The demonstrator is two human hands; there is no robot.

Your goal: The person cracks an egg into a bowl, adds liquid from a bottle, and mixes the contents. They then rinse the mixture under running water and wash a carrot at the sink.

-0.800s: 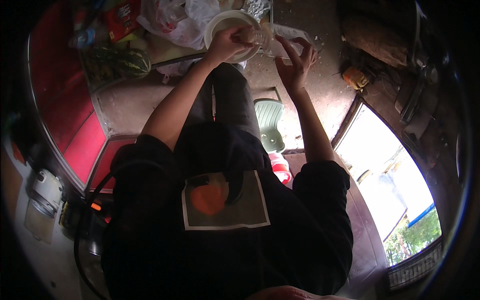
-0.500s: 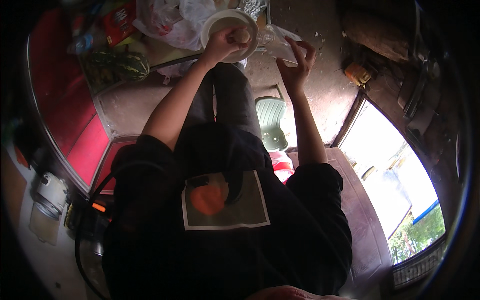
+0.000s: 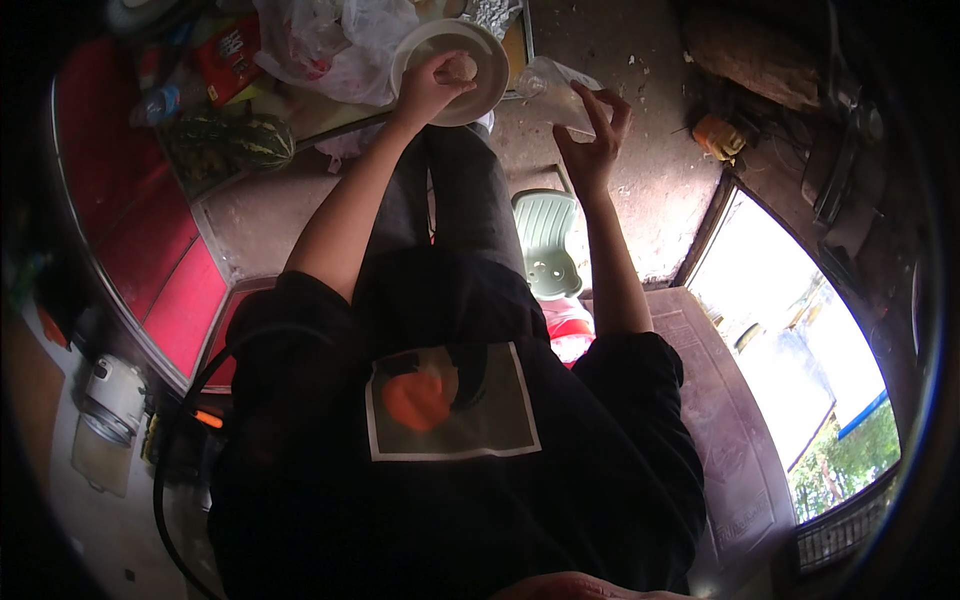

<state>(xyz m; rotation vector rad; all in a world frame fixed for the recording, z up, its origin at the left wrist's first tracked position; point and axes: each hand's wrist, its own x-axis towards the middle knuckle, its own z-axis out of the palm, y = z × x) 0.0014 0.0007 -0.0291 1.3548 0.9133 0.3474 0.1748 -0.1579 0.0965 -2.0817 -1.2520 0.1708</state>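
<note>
My left hand (image 3: 424,96) is closed around a small pale round thing (image 3: 461,68), held over a white bowl (image 3: 499,82). Whether the round thing touches the bowl's inside I cannot tell; its exact kind does not show either. Off to the right of the bowl, my right hand (image 3: 592,145) grips a clear plastic cup (image 3: 560,100) between thumb and fingers. The cup lies tilted, its narrower end toward the bowl. Part of it is hidden by my fingers, and its contents cannot be made out.
Beyond the bowl lies a white plastic bag (image 3: 335,50) on a table, near a red packet (image 3: 228,60) and a striped watermelon (image 3: 262,140). A green plastic chair (image 3: 546,235) stands below my right forearm. An orange container (image 3: 718,137) sits by the doorway at right.
My left hand has shifted slightly left with the round thing, turning it lower into the bowl. The right hand and cup have barely moved. The view has tilted a little.
</note>
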